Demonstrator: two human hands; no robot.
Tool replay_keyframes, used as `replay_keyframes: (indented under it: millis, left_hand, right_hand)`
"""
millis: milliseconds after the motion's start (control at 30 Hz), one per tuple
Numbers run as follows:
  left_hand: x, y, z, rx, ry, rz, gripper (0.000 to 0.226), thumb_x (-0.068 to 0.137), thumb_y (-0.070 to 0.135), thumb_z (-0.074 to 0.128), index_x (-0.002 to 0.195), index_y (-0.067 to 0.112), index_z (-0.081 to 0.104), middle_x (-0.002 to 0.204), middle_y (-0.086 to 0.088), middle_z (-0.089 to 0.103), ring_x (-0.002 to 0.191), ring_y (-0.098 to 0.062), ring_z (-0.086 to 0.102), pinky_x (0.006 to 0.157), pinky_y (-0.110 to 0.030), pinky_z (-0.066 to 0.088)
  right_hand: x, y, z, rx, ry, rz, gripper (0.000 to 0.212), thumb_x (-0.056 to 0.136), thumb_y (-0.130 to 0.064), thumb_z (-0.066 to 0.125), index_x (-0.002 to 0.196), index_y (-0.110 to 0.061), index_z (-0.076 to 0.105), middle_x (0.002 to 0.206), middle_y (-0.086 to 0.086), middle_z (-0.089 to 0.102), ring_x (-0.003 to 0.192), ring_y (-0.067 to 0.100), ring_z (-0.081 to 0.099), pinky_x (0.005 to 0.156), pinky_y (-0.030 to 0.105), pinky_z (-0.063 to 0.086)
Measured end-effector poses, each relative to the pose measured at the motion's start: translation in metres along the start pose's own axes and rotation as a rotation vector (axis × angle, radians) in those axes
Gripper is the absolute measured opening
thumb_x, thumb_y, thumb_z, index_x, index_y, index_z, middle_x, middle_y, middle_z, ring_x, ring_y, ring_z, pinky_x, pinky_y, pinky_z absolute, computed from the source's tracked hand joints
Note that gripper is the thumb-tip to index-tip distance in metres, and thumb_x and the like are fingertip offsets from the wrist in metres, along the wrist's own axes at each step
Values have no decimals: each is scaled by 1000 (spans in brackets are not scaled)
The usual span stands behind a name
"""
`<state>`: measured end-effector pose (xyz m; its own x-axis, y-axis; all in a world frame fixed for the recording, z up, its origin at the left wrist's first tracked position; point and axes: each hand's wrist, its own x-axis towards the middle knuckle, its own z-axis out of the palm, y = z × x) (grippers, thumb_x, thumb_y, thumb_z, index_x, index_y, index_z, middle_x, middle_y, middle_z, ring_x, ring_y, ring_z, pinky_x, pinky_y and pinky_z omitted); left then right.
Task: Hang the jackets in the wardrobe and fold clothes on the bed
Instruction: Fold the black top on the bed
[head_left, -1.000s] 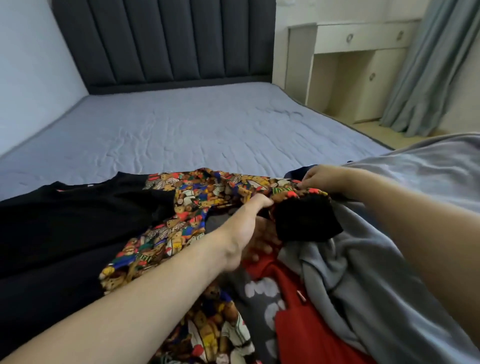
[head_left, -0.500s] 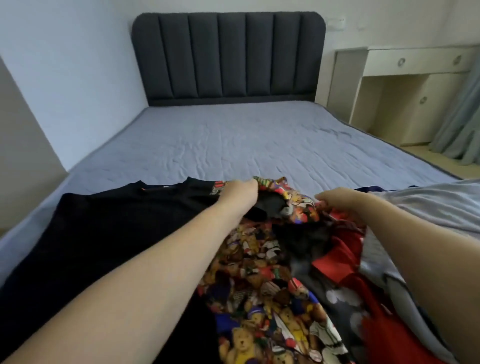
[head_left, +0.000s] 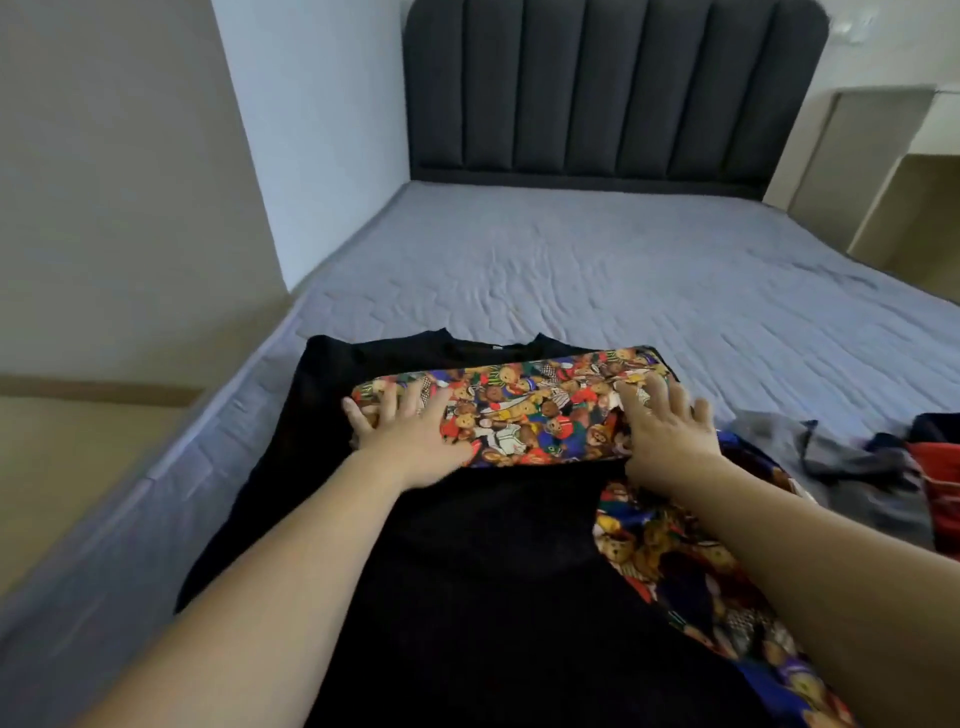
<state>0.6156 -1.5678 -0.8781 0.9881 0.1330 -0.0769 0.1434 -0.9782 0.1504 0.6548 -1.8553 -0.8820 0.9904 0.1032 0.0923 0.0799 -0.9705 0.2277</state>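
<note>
**Both hands flat on the bear-print cloth**

Wide bed (head_left: 597, 270) under a creased grey-blue sheet, running up to a dark padded headboard (head_left: 613, 88) with upright channels. Pale wall (head_left: 119, 182) along the left side, cream cupboard (head_left: 883, 171) past the far right corner of the bed.

Spread flat across the near half of the bed: a black T-shirt (head_left: 467, 597), neck opening towards the headboard, body reaching down to the bottom edge of the view.

On top of the T-shirt's chest, just below the collar: a folded band of bear-print cloth (head_left: 530, 415), many-coloured, lying crosswise from left to right. More of the same print trailing down the right side of the T-shirt under the right forearm, out to the lower right corner.

Further right, on the sheet, well apart from the T-shirt: a rumpled grey garment (head_left: 831, 457), and at the very edge a red garment (head_left: 940, 467) with something dark blue behind it, too cut off to make out.

Left hand (head_left: 410, 431) palm down, fingers straight and fanned, pressing on the left end of the printed band, fingertips over its far edge. Right hand (head_left: 670, 421) likewise palm down, fingers spread and straight, pressing on the right end. Nothing pinched or gripped by either.
</note>
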Motion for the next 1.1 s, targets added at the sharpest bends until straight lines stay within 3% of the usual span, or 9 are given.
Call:
replay_keyframes:
  millis: [167,300,367,433,533,767,900,1000,1100]
  left_hand:
    - [5,-9,41,138,-88,22,112,51,102,4,149,48,-10,161,7,-19,143,-25,-30,94,-72,-28]
    - [22,-26,25,53,-250,-71,138,30,109,9,151,45,-5,159,11,-23,139,-17,-37,90,-67,-35]
    - [37,-11,17,-161,-237,-61,127,37,108,11,150,49,8,161,13,-15,141,-14,-33,92,-65,-34]
    - [51,13,16,-176,-65,-4,98,61,97,8,148,50,16,162,12,-8,144,-15,-27,96,-65,-32]
    - [60,22,34,35,89,67,74,83,76,2,150,45,10,163,6,-6,146,-19,-22,97,-61,-36]
    - [80,-97,39,252,223,-189,69,94,64,6,152,29,22,160,-2,19,147,-25,12,116,-57,0]
    - [81,-78,30,433,372,-58,31,99,31,37,108,10,58,109,-10,63,100,-31,58,83,-44,46]
    - [90,-87,8,439,341,-35,23,101,28,37,101,11,51,86,-6,67,77,-30,67,56,-34,42]
    - [112,-111,-15,555,361,-227,34,101,37,36,118,12,51,108,-10,65,98,-29,63,69,-35,40]
  right_hand:
    - [-9,45,27,-121,-228,78,62,98,-27,36,152,-7,11,149,14,36,132,29,43,104,40,40]
    - [3,59,4,529,-678,320,40,87,-27,51,121,-7,53,122,17,55,105,33,57,85,38,49]
    - [28,47,-5,703,-474,289,45,82,-42,43,115,-13,55,131,15,45,118,32,46,96,45,38]
    - [51,12,-1,477,-253,97,76,86,-65,19,149,-23,24,160,11,5,147,28,3,114,56,1]
    - [68,-55,17,396,-236,0,82,83,-79,5,152,-36,-5,160,5,-16,146,28,-19,107,60,-21]
    - [94,-83,65,334,-53,139,78,82,-74,-2,151,-40,3,162,7,-6,147,35,-12,101,68,-22]
    - [94,-86,67,283,-36,157,76,85,-72,1,152,-37,6,162,8,-3,147,34,-9,103,69,-20]
    - [104,-88,54,321,-13,140,76,86,-69,3,153,-32,9,162,9,-1,147,34,-6,105,68,-19]
    - [109,-95,47,378,-15,149,77,85,-70,6,152,-33,10,162,5,0,147,33,-6,102,66,-21]
